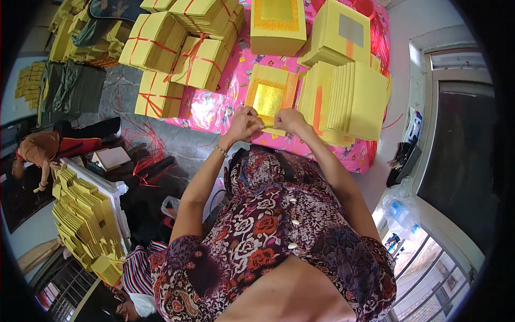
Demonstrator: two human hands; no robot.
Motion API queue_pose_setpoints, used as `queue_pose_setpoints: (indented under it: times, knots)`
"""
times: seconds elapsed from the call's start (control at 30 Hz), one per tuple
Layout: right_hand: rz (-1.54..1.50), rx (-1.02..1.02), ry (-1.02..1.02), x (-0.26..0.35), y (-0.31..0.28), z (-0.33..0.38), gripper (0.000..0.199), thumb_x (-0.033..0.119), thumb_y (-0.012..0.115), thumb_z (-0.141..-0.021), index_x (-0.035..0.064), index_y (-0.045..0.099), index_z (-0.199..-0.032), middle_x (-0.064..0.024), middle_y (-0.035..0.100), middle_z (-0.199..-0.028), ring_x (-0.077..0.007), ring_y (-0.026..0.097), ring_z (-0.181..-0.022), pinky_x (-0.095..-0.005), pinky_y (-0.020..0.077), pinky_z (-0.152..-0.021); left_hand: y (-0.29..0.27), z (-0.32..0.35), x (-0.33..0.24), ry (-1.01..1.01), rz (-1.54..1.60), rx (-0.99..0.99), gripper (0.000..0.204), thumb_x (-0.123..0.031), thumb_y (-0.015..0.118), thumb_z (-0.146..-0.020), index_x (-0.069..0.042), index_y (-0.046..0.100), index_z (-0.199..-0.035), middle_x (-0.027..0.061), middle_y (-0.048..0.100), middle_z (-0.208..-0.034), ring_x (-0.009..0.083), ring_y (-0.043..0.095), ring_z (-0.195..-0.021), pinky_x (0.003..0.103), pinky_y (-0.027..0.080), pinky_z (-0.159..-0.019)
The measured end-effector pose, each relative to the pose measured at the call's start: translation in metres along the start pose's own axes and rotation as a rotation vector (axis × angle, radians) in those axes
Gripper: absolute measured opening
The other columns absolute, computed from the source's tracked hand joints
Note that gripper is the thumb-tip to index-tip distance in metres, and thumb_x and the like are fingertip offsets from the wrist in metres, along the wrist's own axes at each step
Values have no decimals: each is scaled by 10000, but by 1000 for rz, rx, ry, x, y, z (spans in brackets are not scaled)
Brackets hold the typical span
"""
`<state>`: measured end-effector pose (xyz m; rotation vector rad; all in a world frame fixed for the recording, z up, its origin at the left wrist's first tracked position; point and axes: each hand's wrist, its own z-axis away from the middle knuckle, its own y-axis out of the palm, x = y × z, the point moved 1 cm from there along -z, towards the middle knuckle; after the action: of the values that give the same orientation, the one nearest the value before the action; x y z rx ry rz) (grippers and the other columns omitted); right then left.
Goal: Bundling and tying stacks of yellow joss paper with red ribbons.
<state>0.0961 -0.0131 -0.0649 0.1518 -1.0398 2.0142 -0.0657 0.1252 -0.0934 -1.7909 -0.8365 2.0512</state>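
My left hand (244,124) and my right hand (290,120) meet at the near edge of a stack of yellow paper sheets with a gold foil square (269,96). Both pinch the front edge of the top sheet between fingers and thumb. A bead bracelet sits on my left wrist. The stack lies on a pink patterned cloth (214,110) covering the table. Just right of my right hand, a row of yellow paper stacks (348,102) stands on edge.
Bundles of yellow paper tied with red string (177,53) lie at the back left. More yellow stacks (278,24) sit at the back. A tray of folded yellow paper (86,220) is at the lower left. Another person (37,153) crouches at the far left. A window (456,155) is on the right.
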Motion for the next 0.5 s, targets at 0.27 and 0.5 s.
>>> queue_pose_setpoints:
  times: [0.27,0.5]
  knots:
    - [70,65,-59,13,-13,10,189,218,743,-699,83,682,-816,-110,678,-768,-264,662,-746,-396,513,-671,2,1,3,4,-12,-17,175,-276,758,-693,-151,746,-815,31,516,-915,230,453,-935,365,370,-859]
    - [141,6,-144,8,-10,3,161,194,668,-711,67,696,-806,-141,673,-791,-298,658,-787,-412,517,-714,5,-1,9,13,-5,-12,167,-279,760,-690,-152,747,-797,27,519,-903,222,469,-942,361,375,-850]
